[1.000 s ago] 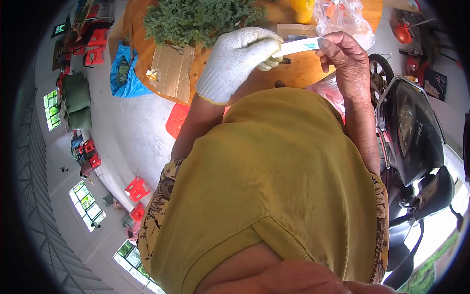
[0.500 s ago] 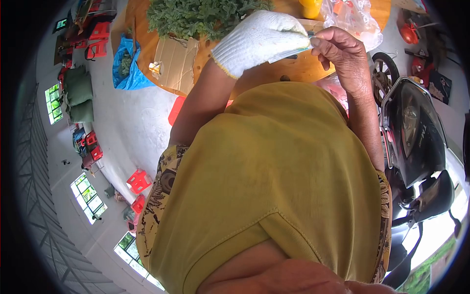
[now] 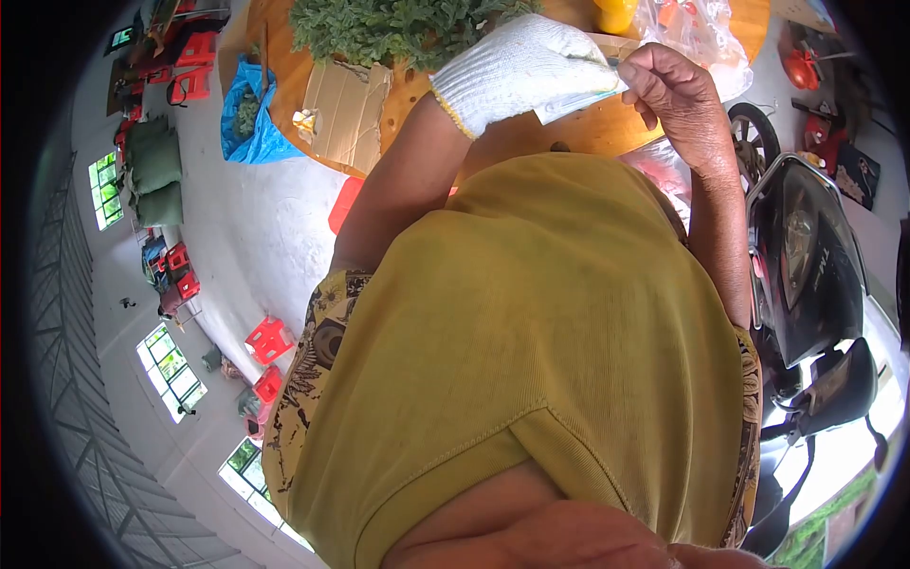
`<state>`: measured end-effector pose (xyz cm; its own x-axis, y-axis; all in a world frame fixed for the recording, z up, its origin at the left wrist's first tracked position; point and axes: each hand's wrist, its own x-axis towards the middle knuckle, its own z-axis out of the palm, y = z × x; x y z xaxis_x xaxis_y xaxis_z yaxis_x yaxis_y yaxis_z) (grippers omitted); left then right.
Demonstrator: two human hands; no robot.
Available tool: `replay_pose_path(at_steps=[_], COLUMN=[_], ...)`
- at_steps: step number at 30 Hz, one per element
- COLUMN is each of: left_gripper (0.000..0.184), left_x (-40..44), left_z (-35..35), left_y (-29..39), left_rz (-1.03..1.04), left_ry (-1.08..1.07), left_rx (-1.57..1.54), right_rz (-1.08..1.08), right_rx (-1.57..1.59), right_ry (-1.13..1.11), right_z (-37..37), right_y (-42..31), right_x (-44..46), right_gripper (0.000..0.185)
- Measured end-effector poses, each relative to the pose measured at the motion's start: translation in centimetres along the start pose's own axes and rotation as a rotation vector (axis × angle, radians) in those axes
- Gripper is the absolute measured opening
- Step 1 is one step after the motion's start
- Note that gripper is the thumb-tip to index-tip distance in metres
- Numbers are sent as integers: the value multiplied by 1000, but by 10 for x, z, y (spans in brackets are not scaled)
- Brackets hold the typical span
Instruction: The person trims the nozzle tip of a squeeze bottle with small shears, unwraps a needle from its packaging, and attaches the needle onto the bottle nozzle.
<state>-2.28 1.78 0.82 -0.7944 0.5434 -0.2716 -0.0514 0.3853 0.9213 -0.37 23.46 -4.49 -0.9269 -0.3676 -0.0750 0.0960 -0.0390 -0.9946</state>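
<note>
My left hand [image 3: 531, 74] wears a white knitted glove with a yellow cuff edge. Its fingers are closed on a flat, pale bluish packet [image 3: 567, 106] that sticks out below the glove. Close by on the right, my bare right hand [image 3: 671, 100] pinches thumb and forefinger together at the tip of the gloved fingers. Whatever lies in that pinch is too small to make out. Both hands are above the near part of a round wooden table [image 3: 427, 112]. Green artificial-looking foliage [image 3: 389, 30] is piled beyond the left hand.
Flattened cardboard [image 3: 347, 112] lies on the table's left, beside a blue plastic bag [image 3: 248, 119] at its edge. A yellow object [image 3: 616, 14] and clear plastic bags [image 3: 701, 43] are at the back right. A motorbike [image 3: 801, 256] stands close on my right; red stools [image 3: 269, 339] are to the left.
Both hands have shifted slightly right together, still meeting at the fingertips. More of the pale packet shows below the glove. The whole view has moved slightly.
</note>
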Motion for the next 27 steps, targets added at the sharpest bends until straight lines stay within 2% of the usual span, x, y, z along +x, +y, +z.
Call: replay_pose_path(at_steps=[6, 9, 12, 15, 18, 21, 22, 24, 25, 27], left_gripper=[29, 30, 28, 16, 12, 9, 9, 10, 13, 15], left_x=[7, 6, 2, 1, 1, 2, 1, -2, -2, -6], left_z=[0, 5, 6, 10, 19, 28, 29, 29, 25, 21], left_y=[-2, -1, 2, 5, -5, -3, 0, 7, 5, 6], left_rz=[92, 164, 16, 174, 315, 602, 522, 350, 115, 85], left_ry=[16, 116, 94, 195, 356, 459, 458, 479, 418, 393], left_rx=[329, 368, 259, 532, 572, 602, 491, 274, -8, -160], right_rz=[-32, -13, 52, 84, 124, 176, 213, 176, 188, 209], right_rx=[67, 89, 97, 187, 236, 248, 283, 229, 235, 212], right_ry=[19, 49, 107, 154, 226, 344, 419, 333, 305, 235], right_z=[5, 9, 16, 22, 27, 16, 6, -10, -9, -11], right_y=[9, 13, 8, 5, 6, 31, 37, 32, 27, 20], right_x=[5, 5, 3, 3, 5, 16, 18, 11, 7, -3], right_gripper=[16, 17, 19, 21, 20, 19, 19, 21, 19, 16])
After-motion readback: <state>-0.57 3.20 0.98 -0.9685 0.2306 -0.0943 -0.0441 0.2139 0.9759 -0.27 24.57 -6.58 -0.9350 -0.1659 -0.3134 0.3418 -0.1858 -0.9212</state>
